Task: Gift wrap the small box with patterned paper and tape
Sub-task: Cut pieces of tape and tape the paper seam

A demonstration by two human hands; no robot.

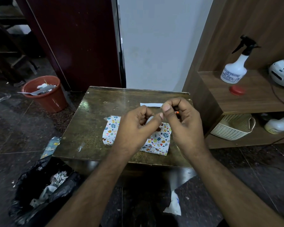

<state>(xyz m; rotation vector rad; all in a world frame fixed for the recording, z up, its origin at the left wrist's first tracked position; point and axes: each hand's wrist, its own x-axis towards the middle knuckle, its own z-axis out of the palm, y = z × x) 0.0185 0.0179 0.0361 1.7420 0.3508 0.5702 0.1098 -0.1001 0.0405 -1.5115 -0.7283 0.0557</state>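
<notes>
Hands first, since they're closest to the camera: my left hand (134, 126) has its fingers curled round something small and whitish, which I take to be the tape roll (149, 120), and my right hand (181, 117) is pinching at it with thumb and forefinger, probably picking for the loose end. Can't see the end itself, so that's a guess. Right under both hands sits the box (157, 140), already covered in the patterned paper and lying flat near the middle of the table (88, 122). For doing this bit well, I'd say pull a short strip, keep it taut so it doesn't fold back on itself, and don't let the sticky side brush my fingers too much. Then press it straight across the seam. A white strip of paper (151, 105) lies further back on the table, just behind my right hand. Off to the far left there's a red bin (46, 94) on the floor.
</notes>
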